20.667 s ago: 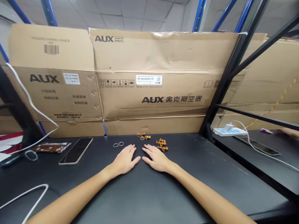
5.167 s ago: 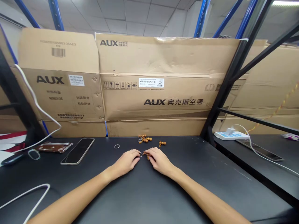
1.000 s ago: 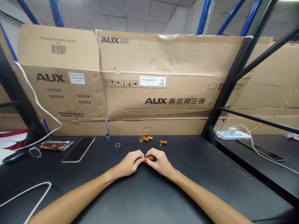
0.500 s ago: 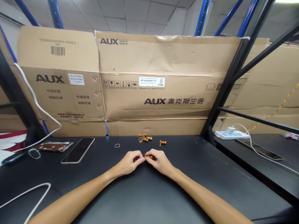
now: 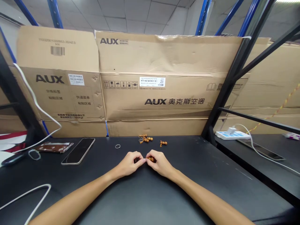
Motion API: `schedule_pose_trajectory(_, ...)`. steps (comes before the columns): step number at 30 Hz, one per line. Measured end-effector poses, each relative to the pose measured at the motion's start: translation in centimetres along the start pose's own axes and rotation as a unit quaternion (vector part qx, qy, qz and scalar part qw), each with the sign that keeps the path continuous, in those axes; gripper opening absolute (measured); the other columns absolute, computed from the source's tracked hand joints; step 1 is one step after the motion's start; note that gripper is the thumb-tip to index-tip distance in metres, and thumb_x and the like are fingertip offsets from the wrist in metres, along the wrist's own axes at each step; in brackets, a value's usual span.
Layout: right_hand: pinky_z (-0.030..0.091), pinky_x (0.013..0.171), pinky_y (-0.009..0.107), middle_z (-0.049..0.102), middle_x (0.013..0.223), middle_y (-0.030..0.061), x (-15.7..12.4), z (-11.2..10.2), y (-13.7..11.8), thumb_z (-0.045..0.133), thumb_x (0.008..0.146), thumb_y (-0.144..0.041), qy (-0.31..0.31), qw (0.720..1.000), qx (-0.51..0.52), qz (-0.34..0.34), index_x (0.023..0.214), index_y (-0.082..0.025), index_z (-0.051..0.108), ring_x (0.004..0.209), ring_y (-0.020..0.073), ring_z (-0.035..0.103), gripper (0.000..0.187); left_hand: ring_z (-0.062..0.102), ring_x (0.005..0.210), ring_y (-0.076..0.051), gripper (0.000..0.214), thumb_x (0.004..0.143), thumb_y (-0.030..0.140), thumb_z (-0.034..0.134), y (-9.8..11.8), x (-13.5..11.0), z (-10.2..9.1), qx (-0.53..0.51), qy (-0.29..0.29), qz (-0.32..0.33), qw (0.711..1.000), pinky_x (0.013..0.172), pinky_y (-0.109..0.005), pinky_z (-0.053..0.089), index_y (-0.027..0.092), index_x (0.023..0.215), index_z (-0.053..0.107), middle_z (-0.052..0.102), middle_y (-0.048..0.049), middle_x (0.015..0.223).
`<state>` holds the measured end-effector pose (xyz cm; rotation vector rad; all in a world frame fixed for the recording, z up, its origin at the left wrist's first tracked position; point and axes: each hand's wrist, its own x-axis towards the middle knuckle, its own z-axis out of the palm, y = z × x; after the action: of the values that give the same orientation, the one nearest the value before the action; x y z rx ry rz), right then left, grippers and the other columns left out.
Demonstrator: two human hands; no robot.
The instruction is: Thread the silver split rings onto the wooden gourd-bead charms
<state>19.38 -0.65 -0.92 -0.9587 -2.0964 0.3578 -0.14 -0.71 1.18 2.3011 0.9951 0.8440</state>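
At the middle of the worktop (image 5: 150,200), the right hand (image 5: 161,163) has its fingers pinched around a gourd charm (image 5: 151,159); just left, I can't tell what the left hand (image 5: 130,163) grips.

Amber-brown for the pendant (image 5: 151,159) in the right hand (image 5: 160,162) and the charms (image 5: 147,140) beyond it; silver for the ring (image 5: 117,148) beyond the left hand (image 5: 131,162). The table (image 5: 140,193) under both is black. Left of the left hand, the phone (image 5: 78,151) is black with a pale rim and the wrapper (image 5: 55,147) brown with pale marks. Beyond both hands, tan cardboard (image 5: 157,111) printed in black
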Motion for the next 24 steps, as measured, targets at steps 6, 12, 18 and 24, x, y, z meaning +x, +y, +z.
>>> schedule_pose_trajectory(6, 0.04, 0.059, 0.022, 0.058, 0.072, -0.0004, -0.15, 0.04, -0.33, 0.051, 0.083, -0.018, -0.012, 1.0, -0.004, -0.011, 0.079, -0.019, 0.055, 0.061, 0.0114, 0.051, 0.006, 0.055, 0.071, -0.015, 0.025, 0.088, 0.035, 0.051, -0.42, 0.01, 0.09, 0.029, 0.021, -0.001, 0.999, 0.068, -0.026, 0.042, 0.018, 0.075, 0.064, 0.06, -0.0017, 0.078)
schedule_pose_trajectory(12, 0.04, 0.058, 0.021, 0.06, 0.07, -0.0009, -0.03, 0.1, -0.05, 0.049, 0.084, -0.019, -0.016, 1.0, -0.001, 0.016, 0.083, -0.018, 0.056, 0.058, 0.0108, 0.051, 0.007, 0.052, 0.085, -0.017, 0.022, 0.091, 0.029, 0.049, -0.38, 0.22, -0.16, 0.033, 0.029, 0.064, 0.997, 0.081, -0.031, 0.041, 0.019, 0.077, 0.062, 0.062, -0.0025, 0.084)
schedule_pose_trajectory(18, 0.04, 0.058, 0.022, 0.064, 0.072, 0.0016, -0.04, 0.32, 0.36, 0.05, 0.084, -0.017, -0.015, 0.999, -0.034, 0.024, 0.079, -0.018, 0.063, 0.06, 0.0121, 0.054, 0.014, 0.05, 0.091, -0.017, 0.019, 0.091, 0.027, 0.048, -0.34, 0.21, -0.07, 0.033, 0.011, 0.092, 0.995, 0.087, -0.033, 0.041, 0.02, 0.079, 0.062, 0.059, -0.0034, 0.094)
schedule_pose_trajectory(24, 0.041, 0.059, 0.023, 0.064, 0.074, 0.0019, -0.36, 0.53, -0.12, 0.051, 0.084, -0.016, -0.01, 0.998, -0.063, -0.011, 0.08, -0.019, 0.062, 0.061, 0.0127, 0.056, 0.013, 0.051, 0.093, -0.018, 0.019, 0.088, 0.028, 0.054, -0.31, -0.01, 0.26, 0.048, 0.022, 0.09, 0.995, 0.086, -0.033, 0.043, 0.019, 0.072, 0.059, 0.058, -0.0038, 0.096)
